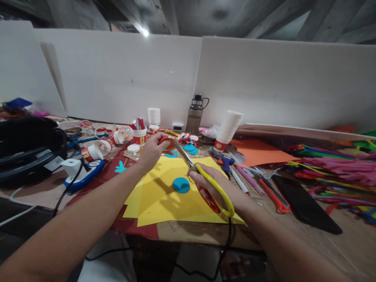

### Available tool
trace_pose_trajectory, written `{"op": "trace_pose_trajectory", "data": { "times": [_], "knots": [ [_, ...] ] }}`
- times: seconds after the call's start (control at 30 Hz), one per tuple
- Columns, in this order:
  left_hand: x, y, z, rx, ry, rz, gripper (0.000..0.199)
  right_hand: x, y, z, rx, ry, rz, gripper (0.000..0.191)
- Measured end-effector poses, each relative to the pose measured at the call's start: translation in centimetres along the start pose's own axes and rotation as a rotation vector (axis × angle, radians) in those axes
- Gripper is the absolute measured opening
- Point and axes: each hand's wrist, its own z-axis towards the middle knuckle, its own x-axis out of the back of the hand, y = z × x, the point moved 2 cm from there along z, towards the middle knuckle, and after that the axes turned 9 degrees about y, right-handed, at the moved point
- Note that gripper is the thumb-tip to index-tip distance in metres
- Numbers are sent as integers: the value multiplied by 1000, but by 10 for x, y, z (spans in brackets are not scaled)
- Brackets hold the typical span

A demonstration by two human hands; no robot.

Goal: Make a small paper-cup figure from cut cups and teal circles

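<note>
My left hand [153, 148] is closed on a red curved piece [168, 142] that looks like part of a paper cup, above the back edge of the yellow paper sheets [158, 199]. My right hand [208, 178] grips scissors [225, 196] with yellow and red handles. Their blades point away from me, up and left, with the tips close to the red piece; whether they touch it I cannot tell. Below the hands a blue paper disc [181, 185] lies on the yellow sheet. A few blue discs [190, 149] and a blue ring [171, 154] lie behind it.
A white cup stack [229, 129] and a bottle [194, 115] stand at the back. Cut paper cups [93, 152] and a blue-and-white power strip [85, 176] are left. A glue gun [226, 162], pens, a black phone [305, 203] and pipe cleaners [343, 170] lie right.
</note>
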Motion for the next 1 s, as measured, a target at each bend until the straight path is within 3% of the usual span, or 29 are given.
{"op": "trace_pose_trajectory", "data": {
  "times": [0.1,0.27,0.33,0.57,1.0],
  "knots": [
    [2,3,2,59,23,-19,24,6,1,3,82,17,-77,36],
    [2,9,1,159,-64,-94,28,28,6,20,513,371,-446,24],
    [0,11,1,188,-95,-125,27,32,11,25,574,429,-609,25],
    [-1,11,0,235,-153,-176,24,26,13,20,497,401,-823,43],
    [-2,11,-2,234,-156,-106,27,25,8,17,397,430,-1042,45]
  ]
}}
